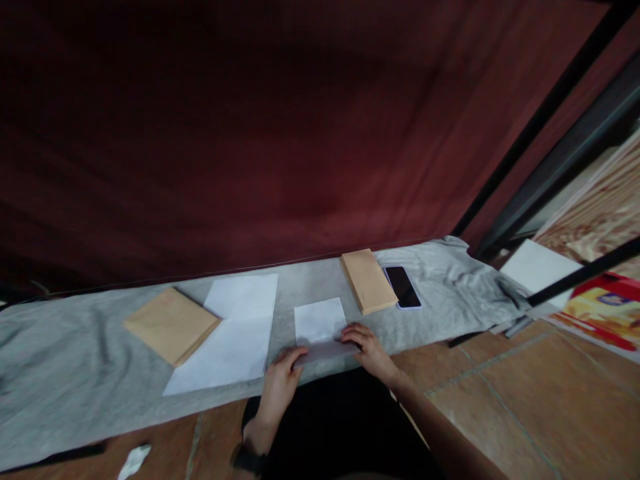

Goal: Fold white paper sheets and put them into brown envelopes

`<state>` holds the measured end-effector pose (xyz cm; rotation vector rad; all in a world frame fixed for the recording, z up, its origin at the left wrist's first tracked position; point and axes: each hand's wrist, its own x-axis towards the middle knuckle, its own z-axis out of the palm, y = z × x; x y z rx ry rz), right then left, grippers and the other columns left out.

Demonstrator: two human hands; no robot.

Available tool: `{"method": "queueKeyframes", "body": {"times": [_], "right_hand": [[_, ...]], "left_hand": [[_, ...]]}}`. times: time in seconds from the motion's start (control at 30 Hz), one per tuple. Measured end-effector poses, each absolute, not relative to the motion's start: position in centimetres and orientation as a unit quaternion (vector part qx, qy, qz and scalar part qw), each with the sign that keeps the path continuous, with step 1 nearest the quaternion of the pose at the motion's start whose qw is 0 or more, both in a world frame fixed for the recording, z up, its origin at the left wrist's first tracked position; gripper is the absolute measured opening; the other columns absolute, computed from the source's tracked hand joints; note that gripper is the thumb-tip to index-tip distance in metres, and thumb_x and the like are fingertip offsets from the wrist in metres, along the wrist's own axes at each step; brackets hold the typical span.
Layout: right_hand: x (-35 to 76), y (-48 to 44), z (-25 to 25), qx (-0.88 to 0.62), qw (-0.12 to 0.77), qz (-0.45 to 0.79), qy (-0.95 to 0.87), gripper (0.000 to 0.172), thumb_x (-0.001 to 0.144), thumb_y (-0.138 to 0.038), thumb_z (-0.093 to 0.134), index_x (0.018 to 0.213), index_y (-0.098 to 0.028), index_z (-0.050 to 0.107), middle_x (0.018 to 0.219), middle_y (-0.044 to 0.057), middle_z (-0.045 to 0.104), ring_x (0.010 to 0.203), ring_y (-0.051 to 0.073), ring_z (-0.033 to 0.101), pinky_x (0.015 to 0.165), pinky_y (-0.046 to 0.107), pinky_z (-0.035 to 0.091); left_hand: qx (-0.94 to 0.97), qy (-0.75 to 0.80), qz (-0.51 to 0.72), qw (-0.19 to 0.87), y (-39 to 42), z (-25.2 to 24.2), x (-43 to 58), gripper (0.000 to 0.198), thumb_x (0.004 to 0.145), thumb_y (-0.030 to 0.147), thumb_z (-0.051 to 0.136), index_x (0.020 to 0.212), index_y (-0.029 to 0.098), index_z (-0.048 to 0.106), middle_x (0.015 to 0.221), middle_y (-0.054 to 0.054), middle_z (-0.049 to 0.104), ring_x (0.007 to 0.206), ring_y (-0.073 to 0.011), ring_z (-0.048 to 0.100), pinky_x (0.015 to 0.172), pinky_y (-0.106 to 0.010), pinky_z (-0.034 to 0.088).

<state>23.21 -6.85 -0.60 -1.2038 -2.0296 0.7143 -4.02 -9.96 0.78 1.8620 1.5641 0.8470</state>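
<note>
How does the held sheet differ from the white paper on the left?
The left hand and right hand grip the held sheet, its near part raised; the left paper lies partly under a brown paper stack. The left paper looks larger than the held sheet. Both are white.

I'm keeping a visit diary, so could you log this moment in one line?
left hand: holds white paper, left end | right hand: holds right end | beyond right hand: brown stack, phone
</note>
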Motion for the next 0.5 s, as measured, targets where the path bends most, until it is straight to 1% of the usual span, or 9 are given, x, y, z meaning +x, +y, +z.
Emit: {"method": "queueKeyframes", "body": {"times": [0.07,0.13,0.2,0.23,0.3,0.37,0.43,0.5], "right_hand": [[23.3,-6.8,-0.7,-0.460,0.335,0.268,-0.778,0.048,0.070,0.003,0.049,0.101,-0.024,0.073,0.118,0.004,0.071,0.120,0.021,0.059,0.107,0.042,0.044],[23.2,-6.8,-0.7,-0.461,0.342,0.263,-0.775,0.041,0.077,-0.001,0.052,0.102,-0.024,0.073,0.117,0.004,0.071,0.119,0.022,0.060,0.106,0.042,0.045],[23.0,-6.7,-0.6,-0.458,0.351,0.263,-0.773,0.031,0.085,-0.008,0.055,0.104,-0.025,0.073,0.114,0.005,0.072,0.115,0.022,0.062,0.105,0.041,0.046],[22.9,-6.6,-0.6,-0.459,0.354,0.264,-0.771,0.026,0.089,-0.014,0.056,0.106,-0.025,0.072,0.113,0.005,0.072,0.114,0.022,0.063,0.104,0.042,0.047],[22.7,-6.5,-0.6,-0.477,0.356,0.256,-0.762,0.021,0.094,-0.024,0.058,0.109,-0.024,0.072,0.112,0.006,0.072,0.112,0.024,0.063,0.102,0.043,0.048],[22.4,-6.3,-0.9,-0.506,0.357,0.237,-0.748,0.022,0.095,-0.030,0.058,0.111,-0.022,0.071,0.110,0.008,0.072,0.109,0.025,0.064,0.100,0.043,0.049],[22.2,-6.1,-1.2,-0.527,0.364,0.218,-0.736,0.023,0.097,-0.033,0.056,0.110,-0.021,0.071,0.109,0.009,0.071,0.108,0.025,0.064,0.098,0.043,0.050],[21.8,-5.9,-1.4,-0.544,0.371,0.204,-0.725,0.023,0.099,-0.034,0.052,0.104,-0.022,0.071,0.111,0.008,0.071,0.109,0.024,0.064,0.099,0.041,0.050]], "left_hand": [[0.705,0.568,0.315,0.287,-9.9,0.8,-4.2,0.043,0.071,0.006,0.049,0.100,0.027,0.073,0.110,-0.003,0.075,0.110,-0.0215,0.068,0.103,-0.041,0.052],[0.699,0.563,0.331,0.292,-9.9,0.5,-4.3,0.036,0.075,0.011,0.052,0.099,0.027,0.074,0.109,-0.003,0.075,0.108,-0.0217,0.068,0.102,-0.041,0.053],[0.676,0.575,0.356,0.294,-9.7,0.2,-4.2,0.024,0.082,0.024,0.057,0.099,0.026,0.074,0.105,-0.004,0.076,0.103,-0.0226,0.070,0.097,-0.040,0.055],[0.660,0.586,0.366,0.295,-9.6,0.1,-4.1,0.022,0.084,0.032,0.058,0.098,0.025,0.074,0.102,-0.005,0.076,0.099,-0.0232,0.071,0.093,-0.040,0.056],[0.630,0.613,0.375,0.294,-9.2,-0.1,-3.9,0.029,0.085,0.046,0.058,0.095,0.023,0.073,0.095,-0.006,0.077,0.091,-0.0243,0.071,0.086,-0.040,0.057],[0.608,0.637,0.372,0.294,-8.8,-0.1,-3.6,0.036,0.084,0.053,0.057,0.093,0.021,0.072,0.089,-0.006,0.076,0.083,-0.0243,0.071,0.080,-0.039,0.057],[0.594,0.652,0.369,0.292,-8.4,0.1,-3.3,0.038,0.084,0.055,0.055,0.092,0.021,0.071,0.083,-0.004,0.075,0.078,-0.0231,0.070,0.075,-0.036,0.055],[0.581,0.663,0.378,0.284,-7.9,0.2,-2.9,0.038,0.085,0.054,0.054,0.097,0.021,0.070,0.079,-0.002,0.073,0.073,-0.0213,0.068,0.071,-0.033,0.053]]}}
